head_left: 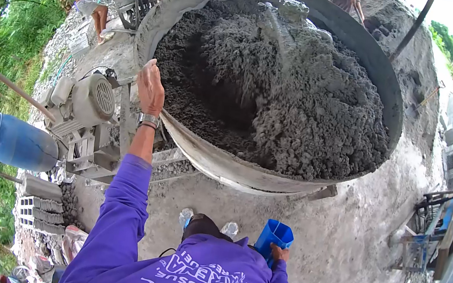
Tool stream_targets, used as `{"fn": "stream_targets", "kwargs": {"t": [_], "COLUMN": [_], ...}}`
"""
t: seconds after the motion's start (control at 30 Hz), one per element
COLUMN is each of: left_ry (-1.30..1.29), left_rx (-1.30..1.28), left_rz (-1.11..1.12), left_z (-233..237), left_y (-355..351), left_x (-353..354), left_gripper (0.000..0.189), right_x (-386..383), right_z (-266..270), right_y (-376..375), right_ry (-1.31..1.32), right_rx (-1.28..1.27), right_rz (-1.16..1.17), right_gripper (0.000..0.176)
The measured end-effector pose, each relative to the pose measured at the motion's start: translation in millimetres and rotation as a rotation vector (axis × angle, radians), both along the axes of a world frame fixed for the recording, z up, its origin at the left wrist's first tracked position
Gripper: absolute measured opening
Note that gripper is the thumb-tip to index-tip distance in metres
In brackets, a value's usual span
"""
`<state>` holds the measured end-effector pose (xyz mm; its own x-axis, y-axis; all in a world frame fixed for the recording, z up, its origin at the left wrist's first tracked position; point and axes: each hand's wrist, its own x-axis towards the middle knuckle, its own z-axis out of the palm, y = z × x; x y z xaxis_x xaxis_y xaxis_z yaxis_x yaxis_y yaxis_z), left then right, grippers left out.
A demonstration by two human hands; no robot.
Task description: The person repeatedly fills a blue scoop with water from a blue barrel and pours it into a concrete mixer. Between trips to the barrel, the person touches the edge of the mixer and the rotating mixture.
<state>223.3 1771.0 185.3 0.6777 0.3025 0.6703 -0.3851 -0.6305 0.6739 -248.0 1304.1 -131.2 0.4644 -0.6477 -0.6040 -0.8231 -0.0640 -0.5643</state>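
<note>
Left hand point(150, 88) open, flat on mixer drum point(209, 161) rim; right hand point(280, 254) grips blue jug point(274, 235). Risk: a turning drum could snag the left fingers.

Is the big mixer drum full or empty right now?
Nearly full: grey mix heaps close to the drum rim, where the left hand rests; the right hand grips a blue jug.

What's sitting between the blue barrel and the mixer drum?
In the head view, a grey electric motor on its metal frame stands between the blue barrel and the mixer drum.
</note>
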Motion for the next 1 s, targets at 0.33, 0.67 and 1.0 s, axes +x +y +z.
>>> {"fn": "stream_targets", "kwargs": {"t": [0.33,0.67,1.0], "left_ry": [0.065,0.174,0.311], "left_rx": [0.055,0.248,0.371], "left_rz": [0.008,0.064,0.060], "left_z": [12.3,3.7,13.4], "left_y": [-5.4,-2.1,-7.1], "left_x": [-9.0,2.9,-1.4], "left_gripper": [0.053,0.052,0.049], "right_x": [2.3,-4.1,-21.0], "right_z": [-2.7,-17.8,-74.4], "right_y": [-5.1,-18.0,-32.6], "right_ry": [0.041,0.217,0.198], "right_rx": [-0.022,-0.082,-0.076], "right_rz": [-0.039,0.012,-0.046], "right_gripper": [0.034,0.054,0.073]}}
